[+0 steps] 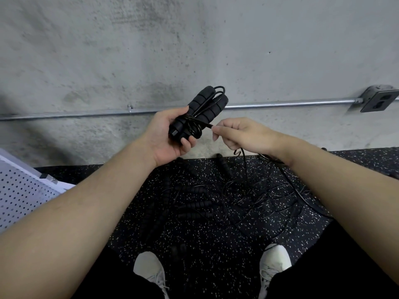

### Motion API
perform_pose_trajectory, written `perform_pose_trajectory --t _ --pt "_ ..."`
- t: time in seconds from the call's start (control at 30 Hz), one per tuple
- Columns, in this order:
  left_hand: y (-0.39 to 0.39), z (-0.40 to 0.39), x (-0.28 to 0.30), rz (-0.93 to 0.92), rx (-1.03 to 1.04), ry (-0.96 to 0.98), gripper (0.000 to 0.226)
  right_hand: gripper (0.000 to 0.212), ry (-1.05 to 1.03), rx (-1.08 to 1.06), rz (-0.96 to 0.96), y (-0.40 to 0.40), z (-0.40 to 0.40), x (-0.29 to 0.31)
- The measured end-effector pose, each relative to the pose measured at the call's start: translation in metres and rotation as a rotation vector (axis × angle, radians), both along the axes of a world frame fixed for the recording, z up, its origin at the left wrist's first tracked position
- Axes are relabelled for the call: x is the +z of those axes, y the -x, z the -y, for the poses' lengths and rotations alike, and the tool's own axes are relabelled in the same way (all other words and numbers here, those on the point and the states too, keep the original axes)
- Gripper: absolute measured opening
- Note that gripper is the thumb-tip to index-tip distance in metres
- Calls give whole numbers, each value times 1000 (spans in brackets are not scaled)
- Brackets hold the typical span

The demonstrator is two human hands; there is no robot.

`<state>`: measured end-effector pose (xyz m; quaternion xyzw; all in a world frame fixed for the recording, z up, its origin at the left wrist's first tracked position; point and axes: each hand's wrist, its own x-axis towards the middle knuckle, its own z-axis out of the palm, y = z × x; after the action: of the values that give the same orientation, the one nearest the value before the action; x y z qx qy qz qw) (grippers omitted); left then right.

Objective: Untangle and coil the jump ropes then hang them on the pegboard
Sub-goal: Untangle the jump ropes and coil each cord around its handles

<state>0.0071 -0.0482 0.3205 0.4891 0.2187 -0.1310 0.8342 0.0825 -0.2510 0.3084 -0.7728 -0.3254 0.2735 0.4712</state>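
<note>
My left hand grips a black jump rope by its two foam handles, held side by side and pointing up toward the wall, with cord wound around their lower part. My right hand pinches the taut cord just right of the handles; the cord's loose tail hangs from under that hand to the floor. Below my hands, a tangled pile of black jump ropes with several foam handles lies on the speckled floor. A white pegboard lies at the left edge.
A grey concrete wall stands straight ahead, with a metal conduit pipe running along it to an outlet box at right. My white shoes stand on the black speckled rubber floor near the pile.
</note>
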Motion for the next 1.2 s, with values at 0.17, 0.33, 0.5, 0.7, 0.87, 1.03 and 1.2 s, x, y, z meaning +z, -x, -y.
perform_pose_trajectory --t 0.17,0.33,0.5,0.7,0.87,1.03,1.2 --pt "6 -1 6 42 18 20 29 40 81 -30 57 0 8 1" --pt "10 -3 5 114 -74 8 27 48 158 -11 106 -2 9 0" --pt "11 -8 3 157 -238 -32 30 34 208 72 -3 -3 16 4" --pt "14 -5 5 114 -532 -327 38 10 231 161 87 1 24 3" --pt "12 9 3 52 -791 -641 29 14 469 150 218 -7 10 -8" --pt "11 24 -5 44 -889 -928 18 25 446 210 283 -4 1 -5" --pt "10 30 -8 46 -838 -1082 43 37 404 182 303 -9 3 2"
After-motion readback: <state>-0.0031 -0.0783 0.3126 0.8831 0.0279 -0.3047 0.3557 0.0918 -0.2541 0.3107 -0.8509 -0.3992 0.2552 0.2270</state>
